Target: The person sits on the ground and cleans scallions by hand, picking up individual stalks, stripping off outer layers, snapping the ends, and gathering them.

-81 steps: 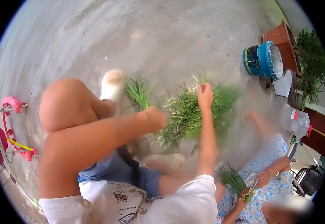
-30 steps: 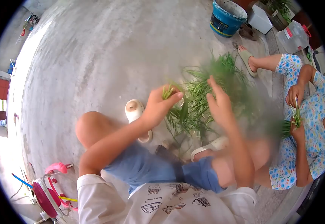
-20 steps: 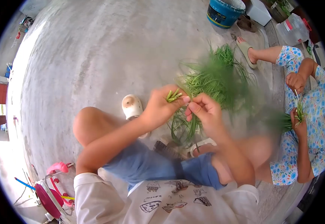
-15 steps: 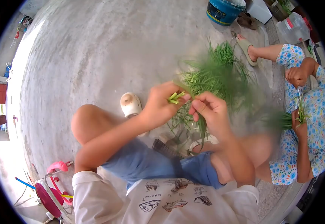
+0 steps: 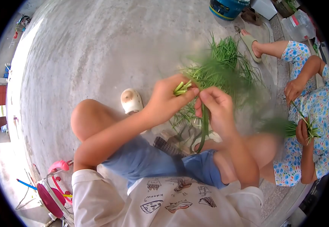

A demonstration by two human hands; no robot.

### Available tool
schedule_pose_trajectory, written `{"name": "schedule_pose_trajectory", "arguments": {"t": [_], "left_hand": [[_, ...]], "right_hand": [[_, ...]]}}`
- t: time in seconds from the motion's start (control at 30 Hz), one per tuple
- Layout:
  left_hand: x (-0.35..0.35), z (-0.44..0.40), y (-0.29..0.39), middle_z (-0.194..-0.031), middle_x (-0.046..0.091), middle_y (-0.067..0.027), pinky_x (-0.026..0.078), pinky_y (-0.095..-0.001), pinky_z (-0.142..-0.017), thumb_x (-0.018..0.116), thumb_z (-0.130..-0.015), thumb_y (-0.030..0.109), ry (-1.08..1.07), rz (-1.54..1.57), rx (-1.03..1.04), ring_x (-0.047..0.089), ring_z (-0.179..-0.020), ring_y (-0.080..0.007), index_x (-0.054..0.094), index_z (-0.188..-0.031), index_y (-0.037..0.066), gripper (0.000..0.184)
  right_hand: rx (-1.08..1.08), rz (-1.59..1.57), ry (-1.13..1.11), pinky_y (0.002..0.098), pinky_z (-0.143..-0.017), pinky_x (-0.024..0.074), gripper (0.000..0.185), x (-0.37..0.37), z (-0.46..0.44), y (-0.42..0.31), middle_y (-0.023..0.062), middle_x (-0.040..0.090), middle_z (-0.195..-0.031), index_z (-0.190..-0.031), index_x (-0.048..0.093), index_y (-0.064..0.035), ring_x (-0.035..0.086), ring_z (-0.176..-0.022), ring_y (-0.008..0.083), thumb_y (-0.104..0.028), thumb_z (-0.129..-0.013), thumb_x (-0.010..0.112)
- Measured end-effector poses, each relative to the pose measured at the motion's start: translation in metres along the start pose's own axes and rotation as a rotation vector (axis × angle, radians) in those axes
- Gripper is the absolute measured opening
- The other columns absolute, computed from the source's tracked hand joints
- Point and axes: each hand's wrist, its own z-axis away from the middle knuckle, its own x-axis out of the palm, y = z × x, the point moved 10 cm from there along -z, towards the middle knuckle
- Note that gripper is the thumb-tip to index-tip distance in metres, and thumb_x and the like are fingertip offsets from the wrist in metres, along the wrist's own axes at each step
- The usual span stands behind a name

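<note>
Grasping a small bunch of green stalks (image 5: 182, 89) in the left hand (image 5: 166, 95), with blunt pale ends showing between thumb and fingers. Pinching a long flat leaf (image 5: 205, 128) with the thumb and fingers of the right hand (image 5: 219, 109), close against the left, and letting the lower length hang toward the blue shorts (image 5: 134, 160) (hard to tell whether wound around the bunch). Facing a loose heap of greens (image 5: 225, 62), spread on the grey floor (image 5: 107, 45) just past the right hand and partly blurred. Wearing a white clog (image 5: 130, 100), planted left of the hands. Sitting near a co-worker (image 5: 319, 113) in flowered clothes, at right, holding other greens (image 5: 290, 129). Seeing, beyond the heap, a blue bucket (image 5: 225, 9).
</note>
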Motion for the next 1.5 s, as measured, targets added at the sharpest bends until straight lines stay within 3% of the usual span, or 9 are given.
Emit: {"name": "schedule_pose_trajectory", "arguments": {"t": [0.13, 0.5, 0.83, 0.9, 1.1, 1.2, 1.5], "left_hand": [[0.0, 0.0, -0.012, -0.067, 0.052, -0.0001, 0.037, -0.0209, -0.055, 0.057, -0.078, 0.011, -0.017, 0.049, -0.109, 0.045, -0.064, -0.0053, 0.055, -0.083, -0.002, 0.014], [-0.007, -0.002, -0.012, -0.065, 0.054, -0.0021, 0.037, -0.0221, -0.052, 0.055, -0.077, 0.007, 0.08, -0.067, 0.039, 0.046, -0.06, -0.0063, 0.055, -0.078, -0.002, 0.009], [-0.009, -0.005, -0.016, -0.067, 0.054, -0.0012, 0.036, -0.0209, -0.054, 0.053, -0.077, 0.009, 0.09, -0.006, -0.013, 0.044, -0.062, -0.0053, 0.054, -0.079, -0.001, 0.011], [-0.009, -0.005, -0.023, -0.069, 0.054, -0.0009, 0.036, -0.0211, -0.056, 0.053, -0.078, 0.01, 0.083, 0.01, -0.103, 0.045, -0.063, -0.0053, 0.055, -0.082, -0.001, 0.012], [-0.002, -0.009, -0.015, -0.067, 0.052, 0.0003, 0.037, -0.0214, -0.055, 0.054, -0.078, 0.011, 0.051, -0.026, -0.029, 0.045, -0.062, -0.0058, 0.056, -0.083, 0.0, 0.013], [-0.003, -0.009, -0.021, -0.067, 0.052, 0.0002, 0.037, -0.0217, -0.055, 0.054, -0.078, 0.011, 0.069, 0.006, -0.104, 0.045, -0.062, -0.0061, 0.056, -0.082, 0.0, 0.013], [0.003, -0.013, -0.021, -0.067, 0.052, -0.0016, 0.037, -0.0221, -0.054, 0.052, -0.076, 0.008, 0.034, 0.007, -0.078, 0.045, -0.062, -0.0061, 0.055, -0.079, -0.002, 0.011]], "right_hand": [[-0.013, -0.014, -0.02, 0.0225, -0.047, 0.042, 0.016, 0.002, -0.005, 0.004, 0.0077, 0.056, -0.064, -0.08, 0.052, 0.0008, 0.051, -0.05, 0.0116, -0.015, -0.081, 0.054], [0.061, -0.128, -0.052, 0.0225, -0.046, 0.0415, 0.017, -0.002, -0.015, 0.019, 0.0087, 0.056, -0.064, -0.081, 0.053, 0.0008, 0.052, -0.05, 0.0123, -0.016, -0.079, 0.056], [0.111, -0.243, -0.059, 0.0222, -0.044, 0.0406, 0.019, -0.002, -0.019, 0.023, 0.0082, 0.056, -0.063, -0.083, 0.053, 0.0015, 0.051, -0.048, 0.0122, -0.017, -0.082, 0.053], [0.101, -0.218, -0.05, 0.0222, -0.044, 0.0406, 0.019, -0.005, -0.02, 0.018, 0.0081, 0.056, -0.064, -0.084, 0.053, 0.0016, 0.051, -0.048, 0.0122, -0.017, -0.082, 0.052], [0.062, -0.16, -0.051, 0.022, -0.044, 0.0407, 0.019, -0.008, -0.02, 0.014, 0.0082, 0.056, -0.064, -0.084, 0.053, 0.001, 0.051, -0.049, 0.0121, -0.018, -0.081, 0.054], [0.051, -0.131, -0.053, 0.022, -0.045, 0.0409, 0.02, -0.008, -0.021, 0.015, 0.0083, 0.056, -0.064, -0.084, 0.053, 0.0005, 0.051, -0.049, 0.012, -0.019, -0.08, 0.055], [0.042, -0.121, -0.06, 0.0219, -0.045, 0.041, 0.02, -0.01, -0.02, 0.016, 0.0076, 0.056, -0.064, -0.082, 0.053, 0.0003, 0.051, -0.05, 0.0116, -0.019, -0.08, 0.055]]}}
